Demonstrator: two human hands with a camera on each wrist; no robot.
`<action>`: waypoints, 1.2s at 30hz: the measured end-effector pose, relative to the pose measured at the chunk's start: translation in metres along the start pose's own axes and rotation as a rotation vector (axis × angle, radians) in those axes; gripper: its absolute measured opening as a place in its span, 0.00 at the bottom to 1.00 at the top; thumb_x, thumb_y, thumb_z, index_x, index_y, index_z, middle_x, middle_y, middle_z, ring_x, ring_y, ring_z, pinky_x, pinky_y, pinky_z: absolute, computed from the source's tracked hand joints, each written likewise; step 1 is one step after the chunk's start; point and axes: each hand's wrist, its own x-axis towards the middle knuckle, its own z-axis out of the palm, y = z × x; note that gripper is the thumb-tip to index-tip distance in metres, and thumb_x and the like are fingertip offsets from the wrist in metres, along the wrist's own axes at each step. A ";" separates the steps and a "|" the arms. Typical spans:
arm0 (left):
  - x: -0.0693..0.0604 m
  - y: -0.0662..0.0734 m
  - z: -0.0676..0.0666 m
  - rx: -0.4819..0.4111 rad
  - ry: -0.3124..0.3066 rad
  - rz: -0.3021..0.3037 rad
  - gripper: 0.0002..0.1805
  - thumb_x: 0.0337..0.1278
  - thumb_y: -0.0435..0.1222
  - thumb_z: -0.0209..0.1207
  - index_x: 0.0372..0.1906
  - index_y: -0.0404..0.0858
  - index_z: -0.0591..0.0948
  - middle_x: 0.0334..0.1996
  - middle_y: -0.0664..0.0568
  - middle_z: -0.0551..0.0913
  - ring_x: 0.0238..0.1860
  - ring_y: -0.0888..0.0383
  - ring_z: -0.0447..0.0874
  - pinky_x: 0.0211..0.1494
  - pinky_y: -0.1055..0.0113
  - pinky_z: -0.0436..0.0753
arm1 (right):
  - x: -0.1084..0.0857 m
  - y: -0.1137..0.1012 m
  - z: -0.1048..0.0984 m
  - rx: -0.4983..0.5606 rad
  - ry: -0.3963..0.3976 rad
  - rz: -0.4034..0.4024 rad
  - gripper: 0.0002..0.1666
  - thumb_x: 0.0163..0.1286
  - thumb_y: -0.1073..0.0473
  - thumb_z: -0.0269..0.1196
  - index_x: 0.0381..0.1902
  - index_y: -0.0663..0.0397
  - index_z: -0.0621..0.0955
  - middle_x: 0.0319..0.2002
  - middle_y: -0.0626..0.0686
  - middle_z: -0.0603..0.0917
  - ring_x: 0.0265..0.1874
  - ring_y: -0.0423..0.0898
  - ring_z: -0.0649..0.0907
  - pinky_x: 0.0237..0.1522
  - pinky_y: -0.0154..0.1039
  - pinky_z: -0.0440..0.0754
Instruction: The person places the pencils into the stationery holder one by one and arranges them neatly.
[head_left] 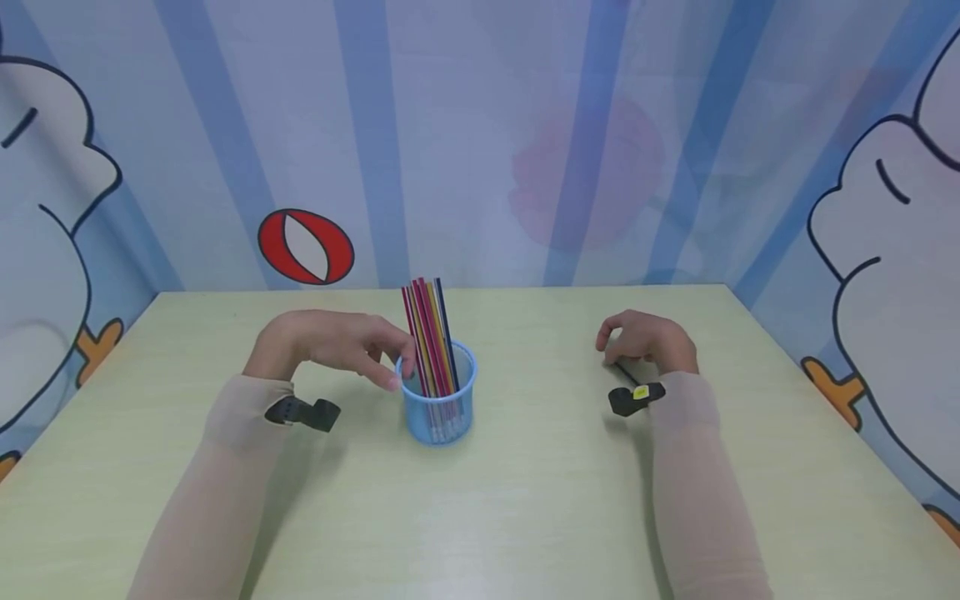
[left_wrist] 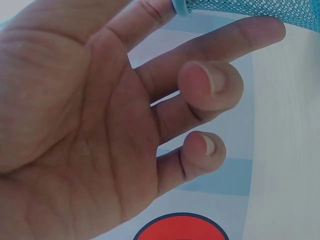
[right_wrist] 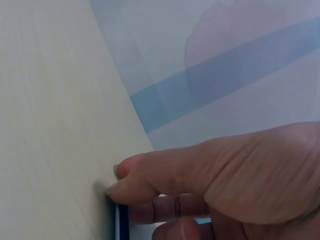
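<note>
A blue mesh pen cup [head_left: 438, 417] stands upright on the table, with several slim coloured pencils [head_left: 431, 333] leaning in it. At its left rim, my left hand [head_left: 337, 342] holds the edge, one finger reaching over the rim. The left wrist view shows the palm of that hand [left_wrist: 115, 110] and the mesh [left_wrist: 260, 10] at the top, with the other fingers loosely bent. Further right, my right hand [head_left: 645, 337] pinches a dark pencil [head_left: 628, 375] close to the tabletop. In the right wrist view, thumb and forefinger meet on this dark blue pencil [right_wrist: 123, 225], mostly hidden by the hand.
The pale wood table [head_left: 525, 500] ends at a blue-and-white striped cloth backdrop [head_left: 465, 167] with cartoon prints. Black wrist cameras [head_left: 303, 412] are strapped at both sleeves. The cup stands between the two hands, nearer the left.
</note>
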 end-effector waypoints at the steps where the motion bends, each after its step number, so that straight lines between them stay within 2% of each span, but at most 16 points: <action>1: 0.000 0.000 0.000 0.000 0.000 -0.001 0.07 0.64 0.39 0.65 0.40 0.44 0.79 0.40 0.51 0.78 0.45 0.48 0.74 0.46 0.58 0.75 | 0.001 -0.001 0.000 -0.003 -0.010 -0.011 0.10 0.65 0.60 0.63 0.45 0.49 0.81 0.28 0.50 0.72 0.27 0.46 0.69 0.31 0.41 0.66; 4: 0.000 -0.001 0.001 -0.006 -0.006 -0.006 0.07 0.64 0.39 0.65 0.41 0.44 0.79 0.41 0.51 0.78 0.46 0.48 0.75 0.47 0.58 0.76 | 0.005 -0.004 0.002 0.011 -0.054 -0.055 0.08 0.65 0.61 0.63 0.42 0.50 0.82 0.20 0.48 0.70 0.19 0.43 0.64 0.25 0.38 0.62; 7: 0.000 -0.002 0.002 -0.011 -0.011 -0.012 0.06 0.64 0.39 0.65 0.41 0.44 0.79 0.42 0.51 0.78 0.47 0.49 0.75 0.48 0.57 0.76 | 0.009 -0.007 0.004 0.055 -0.094 -0.161 0.09 0.65 0.63 0.63 0.43 0.55 0.82 0.18 0.47 0.69 0.16 0.42 0.61 0.23 0.37 0.60; 11: -0.001 -0.002 0.002 -0.004 -0.004 -0.017 0.07 0.64 0.40 0.65 0.41 0.44 0.79 0.42 0.52 0.78 0.47 0.50 0.75 0.48 0.57 0.76 | 0.011 -0.017 0.006 0.147 -0.104 -0.334 0.12 0.67 0.65 0.61 0.47 0.62 0.80 0.19 0.48 0.68 0.16 0.43 0.61 0.26 0.39 0.63; 13: -0.001 -0.002 0.002 0.000 -0.001 -0.016 0.07 0.64 0.41 0.65 0.41 0.44 0.79 0.42 0.52 0.78 0.46 0.51 0.75 0.48 0.57 0.76 | 0.011 -0.024 0.006 0.184 -0.081 -0.399 0.13 0.69 0.63 0.61 0.48 0.64 0.79 0.23 0.49 0.72 0.19 0.44 0.65 0.30 0.41 0.67; 16: -0.002 -0.001 0.001 0.001 0.000 -0.015 0.07 0.64 0.40 0.65 0.40 0.44 0.79 0.42 0.52 0.78 0.46 0.50 0.75 0.47 0.57 0.76 | 0.008 -0.036 0.005 0.240 -0.014 -0.463 0.13 0.70 0.59 0.62 0.48 0.62 0.80 0.35 0.52 0.79 0.31 0.48 0.73 0.41 0.44 0.75; 19: -0.002 -0.001 0.001 0.000 0.001 -0.018 0.07 0.64 0.40 0.65 0.41 0.44 0.79 0.42 0.51 0.78 0.46 0.50 0.75 0.47 0.57 0.76 | 0.003 -0.046 0.002 0.289 0.080 -0.503 0.11 0.70 0.57 0.63 0.46 0.57 0.81 0.45 0.55 0.81 0.44 0.52 0.77 0.53 0.52 0.76; 21: -0.002 0.000 0.001 -0.001 0.002 -0.022 0.08 0.64 0.41 0.66 0.41 0.44 0.79 0.42 0.51 0.78 0.47 0.50 0.75 0.48 0.57 0.76 | -0.002 -0.051 0.000 0.330 0.136 -0.524 0.10 0.71 0.57 0.63 0.45 0.55 0.81 0.46 0.56 0.80 0.48 0.53 0.77 0.54 0.52 0.76; 25: -0.001 0.001 0.000 -0.010 0.000 -0.023 0.07 0.64 0.40 0.65 0.41 0.44 0.79 0.42 0.51 0.78 0.47 0.49 0.75 0.48 0.57 0.76 | -0.009 -0.058 -0.003 0.420 0.237 -0.576 0.08 0.72 0.57 0.63 0.44 0.54 0.81 0.47 0.55 0.80 0.46 0.52 0.79 0.50 0.49 0.77; 32: -0.001 0.001 0.000 -0.008 0.001 -0.021 0.08 0.64 0.40 0.66 0.41 0.44 0.79 0.42 0.51 0.78 0.47 0.48 0.75 0.48 0.57 0.76 | -0.024 -0.076 -0.008 0.548 0.427 -0.706 0.08 0.70 0.58 0.64 0.43 0.56 0.80 0.41 0.53 0.80 0.30 0.46 0.78 0.36 0.40 0.75; 36: 0.000 0.000 0.000 0.002 0.001 -0.017 0.08 0.63 0.41 0.66 0.41 0.44 0.79 0.42 0.51 0.78 0.47 0.48 0.74 0.48 0.57 0.76 | -0.034 -0.091 -0.008 0.651 0.529 -0.786 0.06 0.70 0.60 0.64 0.41 0.56 0.81 0.40 0.53 0.79 0.27 0.46 0.76 0.30 0.37 0.72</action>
